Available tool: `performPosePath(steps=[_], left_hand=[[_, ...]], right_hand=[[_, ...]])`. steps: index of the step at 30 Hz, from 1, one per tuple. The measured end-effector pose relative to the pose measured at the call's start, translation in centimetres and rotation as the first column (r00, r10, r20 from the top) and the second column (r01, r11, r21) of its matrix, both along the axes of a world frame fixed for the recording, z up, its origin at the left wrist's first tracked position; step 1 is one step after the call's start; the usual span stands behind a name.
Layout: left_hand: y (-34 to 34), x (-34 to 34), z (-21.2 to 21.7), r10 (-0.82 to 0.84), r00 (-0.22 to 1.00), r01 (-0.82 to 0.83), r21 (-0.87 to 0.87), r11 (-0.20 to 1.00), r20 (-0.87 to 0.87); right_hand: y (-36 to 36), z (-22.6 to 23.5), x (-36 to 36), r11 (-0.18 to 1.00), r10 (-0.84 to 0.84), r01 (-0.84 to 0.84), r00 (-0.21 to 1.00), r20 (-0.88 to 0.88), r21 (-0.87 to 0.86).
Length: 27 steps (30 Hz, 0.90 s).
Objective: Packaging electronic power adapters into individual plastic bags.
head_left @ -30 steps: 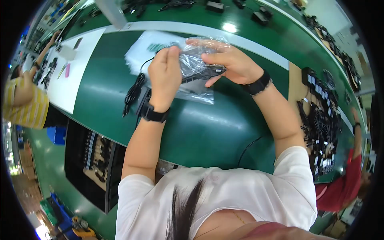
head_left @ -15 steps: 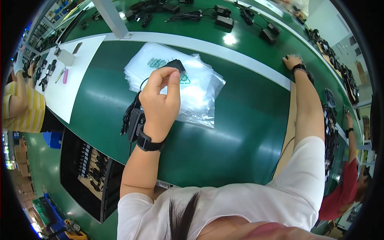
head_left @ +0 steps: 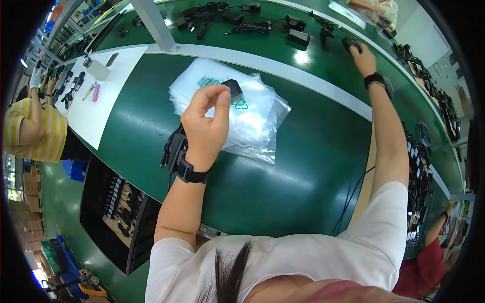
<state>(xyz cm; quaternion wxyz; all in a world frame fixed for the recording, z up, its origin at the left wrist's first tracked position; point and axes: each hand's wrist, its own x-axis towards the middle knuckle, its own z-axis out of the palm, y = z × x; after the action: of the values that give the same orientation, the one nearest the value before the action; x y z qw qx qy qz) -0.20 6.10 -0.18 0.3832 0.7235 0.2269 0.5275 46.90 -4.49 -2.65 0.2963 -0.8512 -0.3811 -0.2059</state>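
Note:
My left hand (head_left: 207, 121) is closed, pinching a black power adapter (head_left: 234, 88) between thumb and fingers. The adapter is above a stack of clear plastic bags (head_left: 252, 131) with green print, which lies on the green tabletop. Black cable (head_left: 168, 151) shows beside my left wrist, partly hidden behind it. At the far right, my right arm is stretched out over the raised green surface behind the table. There my right hand (head_left: 365, 61) has its fingers closed around another black power adapter (head_left: 349, 43), partly covered by the fingers.
Several black adapters (head_left: 298, 37) with cables lie on the far green surface (head_left: 273, 48), behind a pale rail (head_left: 227, 54). A white sheet (head_left: 96, 118) holds a bottle (head_left: 97, 69) and pink tool. A black bin (head_left: 126, 252) stands lower left. Co-workers are at both sides.
My right hand has moved farther away and slightly left, onto an adapter. My left hand still holds its adapter over the bags. The whole view has shifted slightly.

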Motion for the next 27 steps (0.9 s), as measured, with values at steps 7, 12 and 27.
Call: performPosePath(steps=[7, 12, 27], left_hand=[[-3.4, -7.0, 13.0, -0.297, 0.952, 0.289, 0.099, 0.952, 0.077], [17.4, -53.1, 2.9, -0.403, 0.91, 0.396, 0.088, 0.914, 0.093], [-12.4, -7.3, 10.3, -0.163, 0.985, 0.126, 0.437, 0.891, 0.048]], right_hand=[[-5.1, 17.7, -8.8, 0.985, 0.112, -0.141, 0.964, 0.241, 0.103], [-13.1, 20.8, -14.6, 0.9, 0.187, -0.25, 0.961, 0.204, 0.358], [-14.7, 15.7, -23.5, 0.696, 0.603, -0.37, 0.766, -0.221, 0.615]])
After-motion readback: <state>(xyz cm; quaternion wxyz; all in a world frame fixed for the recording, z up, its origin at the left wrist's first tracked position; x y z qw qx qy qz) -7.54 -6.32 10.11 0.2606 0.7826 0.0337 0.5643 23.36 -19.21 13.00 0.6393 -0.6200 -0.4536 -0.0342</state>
